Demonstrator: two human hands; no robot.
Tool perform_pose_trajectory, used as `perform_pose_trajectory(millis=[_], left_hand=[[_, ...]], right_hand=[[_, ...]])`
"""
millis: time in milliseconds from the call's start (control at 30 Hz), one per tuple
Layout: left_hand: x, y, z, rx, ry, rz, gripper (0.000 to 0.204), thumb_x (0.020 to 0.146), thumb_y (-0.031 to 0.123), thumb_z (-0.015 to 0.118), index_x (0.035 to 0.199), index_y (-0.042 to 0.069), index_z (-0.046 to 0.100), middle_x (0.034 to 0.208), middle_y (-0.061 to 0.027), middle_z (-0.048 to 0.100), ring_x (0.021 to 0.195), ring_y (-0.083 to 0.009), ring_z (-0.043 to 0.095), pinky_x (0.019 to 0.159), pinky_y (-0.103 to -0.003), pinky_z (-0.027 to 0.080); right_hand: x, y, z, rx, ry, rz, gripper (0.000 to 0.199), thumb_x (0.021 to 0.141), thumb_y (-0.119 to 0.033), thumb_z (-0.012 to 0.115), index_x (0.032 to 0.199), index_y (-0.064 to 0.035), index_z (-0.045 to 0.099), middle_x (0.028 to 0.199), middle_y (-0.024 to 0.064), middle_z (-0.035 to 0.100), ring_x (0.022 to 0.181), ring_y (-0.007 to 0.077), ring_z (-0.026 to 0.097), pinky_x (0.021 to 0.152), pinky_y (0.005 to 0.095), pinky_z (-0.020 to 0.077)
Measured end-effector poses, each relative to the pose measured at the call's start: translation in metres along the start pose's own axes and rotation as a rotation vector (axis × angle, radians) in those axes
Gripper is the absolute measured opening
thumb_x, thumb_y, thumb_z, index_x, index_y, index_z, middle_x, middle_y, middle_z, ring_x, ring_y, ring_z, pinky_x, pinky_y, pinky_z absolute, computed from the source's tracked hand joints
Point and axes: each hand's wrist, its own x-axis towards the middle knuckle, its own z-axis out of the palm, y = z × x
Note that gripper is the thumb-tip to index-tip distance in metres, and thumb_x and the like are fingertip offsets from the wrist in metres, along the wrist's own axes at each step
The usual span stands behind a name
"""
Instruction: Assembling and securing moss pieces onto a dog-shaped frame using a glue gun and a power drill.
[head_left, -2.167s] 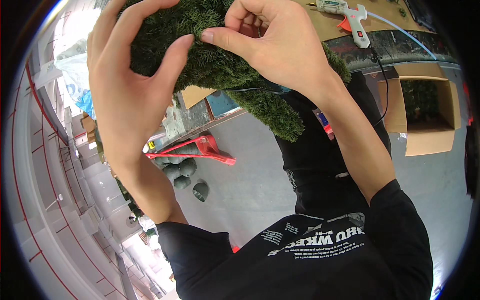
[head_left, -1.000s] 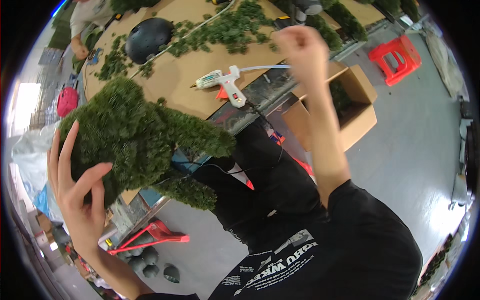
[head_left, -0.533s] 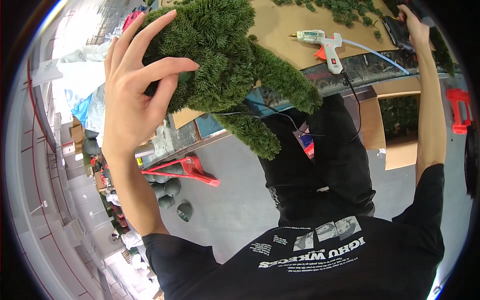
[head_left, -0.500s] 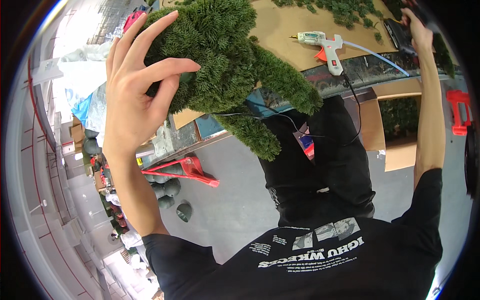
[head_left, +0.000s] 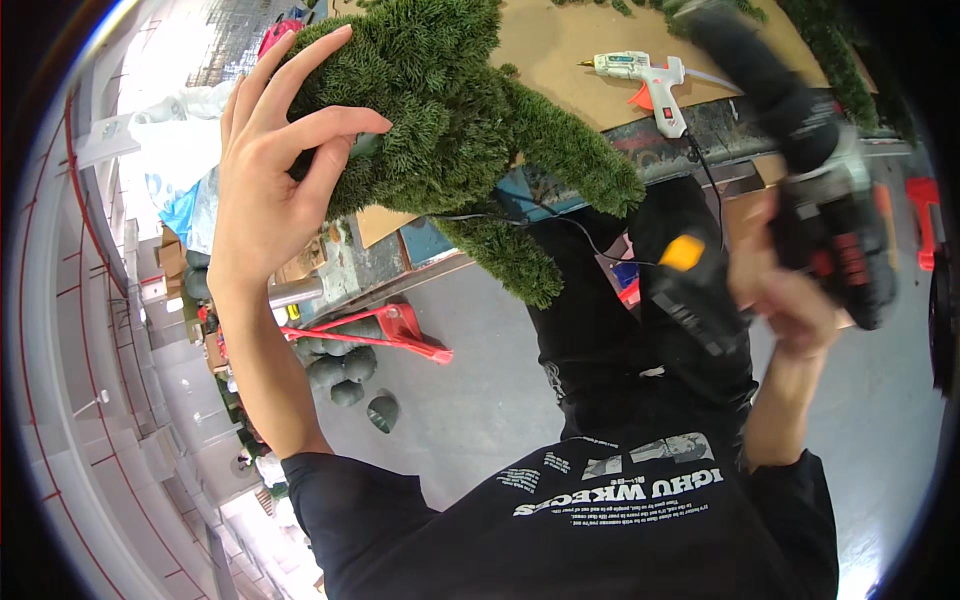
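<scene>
My left hand (head_left: 275, 165) rests against a thick bushy shape of green artificial foliage (head_left: 425, 100). Its index finger and thumb curl round a small smooth grey-green spot (head_left: 366, 145) there, and the other fingers stretch along the side. Two leafy limbs of the shape, one of them a lower limb (head_left: 505, 262), extend over the table edge. In front of my right side, my right hand (head_left: 785, 290) grips a black and red cordless drill (head_left: 850, 240), blurred by motion. A long dark cylinder (head_left: 765, 85) projects from its front, pointing up and left.
On the brown board (head_left: 560, 35) lies a white and orange glue gun (head_left: 650, 85); its black cord (head_left: 590, 235) hangs across my legs. Foliage pieces (head_left: 835, 60) lie at the far right. A red stool (head_left: 395, 330) and several grey-green balls (head_left: 345, 375) are on the floor at left.
My right hand has come back from the far right of the table toward my body, bringing the drill with it. My left hand stays on the foliage shape.
</scene>
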Motion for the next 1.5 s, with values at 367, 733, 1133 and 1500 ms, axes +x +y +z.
perform_pose_trajectory(millis=[367,733,1133,1500], left_hand=[[0.006,0.001,-0.003,-0.016,-0.042,0.067,0.031,0.083,-0.001,0.062,0.099,0.015,0.083,0.155,-0.0096,0.057,0.149,-0.0374,0.041,0.123,-0.049,0.031],[0.003,0.004,-0.005,-0.063,-0.044,-0.042,0.028,0.075,0.005,0.064,0.091,0.016,0.084,0.151,-0.0213,0.057,0.148,-0.045,0.04,0.123,-0.055,0.028],[-0.002,-0.001,0.0,-0.075,0.017,0.0,0.027,0.078,0.004,0.066,0.095,0.016,0.083,0.151,-0.0196,0.056,0.149,-0.0448,0.039,0.122,-0.054,0.029],[-0.003,0.005,-0.006,-0.018,-0.087,-0.114,0.027,0.083,0.005,0.065,0.098,0.017,0.083,0.152,-0.0174,0.056,0.149,-0.0459,0.038,0.123,-0.054,0.029]], right_hand=[[-0.011,0.066,0.07,-0.667,-0.35,-0.531,0.063,0.072,-0.009,0.089,0.13,0.0005,0.064,0.102,0.0078,0.073,0.086,0.0176,0.069,0.081,0.0306,0.0566],[0.003,0.074,0.08,-0.654,-0.352,-0.467,0.059,0.075,-0.012,0.083,0.128,0.0053,0.064,0.119,0.0131,0.071,0.1,0.0255,0.069,0.091,0.0345,0.0538],[-0.01,0.07,0.081,-0.509,-0.266,-0.27,0.03,0.085,-0.003,0.081,0.114,-0.0005,0.075,0.105,0.0101,0.078,0.093,0.0213,0.075,0.084,0.0349,0.0591],[0.005,0.057,0.084,0.0,-0.222,0.303,0.035,0.086,0.002,0.065,0.121,0.0023,0.068,0.078,0.0011,0.06,0.063,0.009,0.054,0.059,0.0268,0.0453]])
